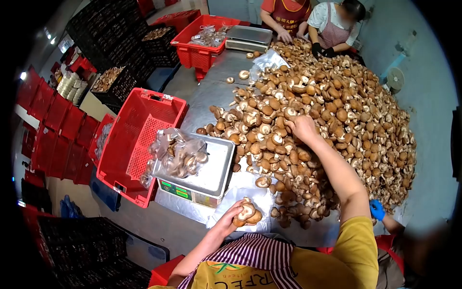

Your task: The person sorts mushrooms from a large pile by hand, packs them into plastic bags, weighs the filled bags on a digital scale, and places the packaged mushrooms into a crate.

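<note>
Left hand (228, 222), half-curled, cradles mushrooms (248, 213); right hand (303, 127) touches the pile (356, 120).

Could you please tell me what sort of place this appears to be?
It looks like a mushroom sorting and packing room: a large heap of mushrooms covers much of the metal table, a scale bears a filled clear bag, and a red crate stands beside it.

Mushroom heap (337, 111) on table (209, 96); scale (215, 164) left of heap, bag (180, 155) on scale; crate (121, 132) left of scale.
</note>
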Demonstrator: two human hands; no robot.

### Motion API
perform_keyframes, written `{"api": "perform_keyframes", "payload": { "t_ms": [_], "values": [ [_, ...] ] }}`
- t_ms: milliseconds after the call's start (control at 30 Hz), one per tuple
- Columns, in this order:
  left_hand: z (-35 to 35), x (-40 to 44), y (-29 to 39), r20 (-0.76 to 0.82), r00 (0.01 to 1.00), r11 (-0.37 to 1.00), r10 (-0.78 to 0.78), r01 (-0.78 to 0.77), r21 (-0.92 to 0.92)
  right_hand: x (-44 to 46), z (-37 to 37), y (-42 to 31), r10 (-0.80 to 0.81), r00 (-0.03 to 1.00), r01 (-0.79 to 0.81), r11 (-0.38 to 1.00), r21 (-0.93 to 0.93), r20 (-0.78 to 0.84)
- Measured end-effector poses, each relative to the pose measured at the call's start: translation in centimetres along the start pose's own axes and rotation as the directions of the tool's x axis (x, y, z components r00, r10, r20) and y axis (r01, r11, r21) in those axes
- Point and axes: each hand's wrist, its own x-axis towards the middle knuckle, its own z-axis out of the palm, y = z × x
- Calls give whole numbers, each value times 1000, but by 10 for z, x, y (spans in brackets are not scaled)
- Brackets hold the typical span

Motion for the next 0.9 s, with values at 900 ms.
{"api": "perform_keyframes", "payload": {
  "t_ms": [900],
  "values": [
    [-26,25,62,69,995,995,-65,70,-74,112,14,21,-224,974,224,937,-268,30]
  ]
}}
